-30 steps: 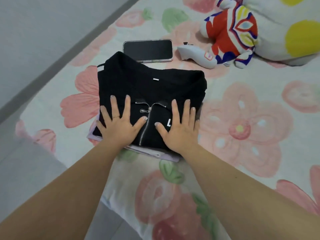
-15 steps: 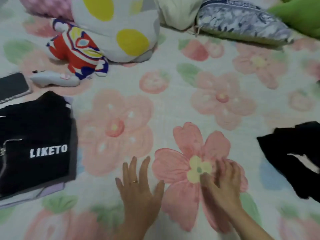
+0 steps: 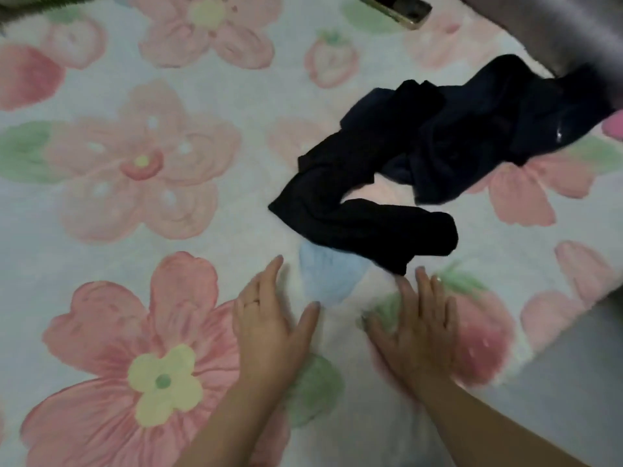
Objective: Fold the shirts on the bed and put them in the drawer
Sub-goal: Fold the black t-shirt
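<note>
The left hand [image 3: 269, 332] and the right hand [image 3: 414, 332] are over the flowery bed [image 3: 101, 332], fingers straight and spread, holding nothing. A crumpled black shirt [image 3: 354, 217] lies just past the right fingertips, up and to the right of the left fingers.

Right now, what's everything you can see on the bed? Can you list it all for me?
bedsheet: one, white with pink flowers and strawberries, under everything
pile of crumpled shirts: one pile, black and navy, right of the middle
phone: one, dark with a gold edge, top edge, partly cut off
blurry grey thing: one, grey, top right corner, too blurred to name
left hand: one, fingers straight, just below the pile
right hand: one, fingers straight, blurred, fingertips near the pile's lower tip
</note>
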